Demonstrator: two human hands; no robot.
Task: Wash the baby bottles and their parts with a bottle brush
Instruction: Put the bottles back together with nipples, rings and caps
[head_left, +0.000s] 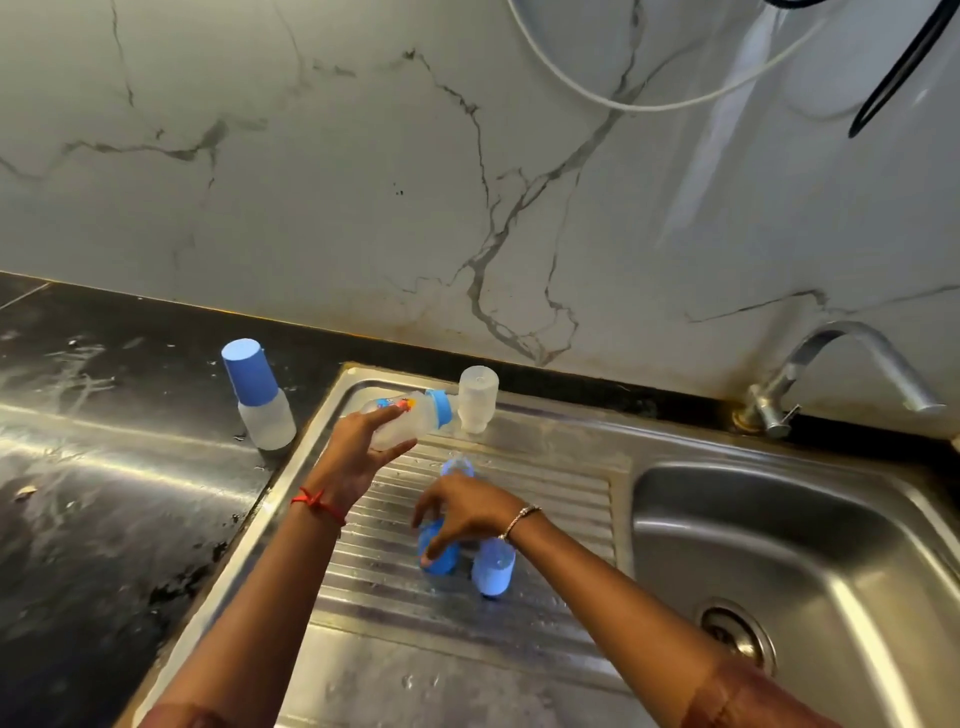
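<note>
At the back-left corner of the drainboard (545, 493), the left hand (363, 457) holds a baby bottle (410, 418) on its side, thumb and fingers clamped around the body. The right hand (467, 512) reaches down onto a blue cap (447, 564) mid-drainboard; whether the fingers grasp it cannot be told. A second blue cap (493, 569) stands just beside. A clear piece (478, 397) sits at the back edge, and a blue-capped bottle (260, 400) stands on the counter (104, 519) beyond the left rim. No brush or running water shows, so scrubbing probably remains. The basin (779, 545) at right gives the widest working room, below the tap (857, 358).
</note>
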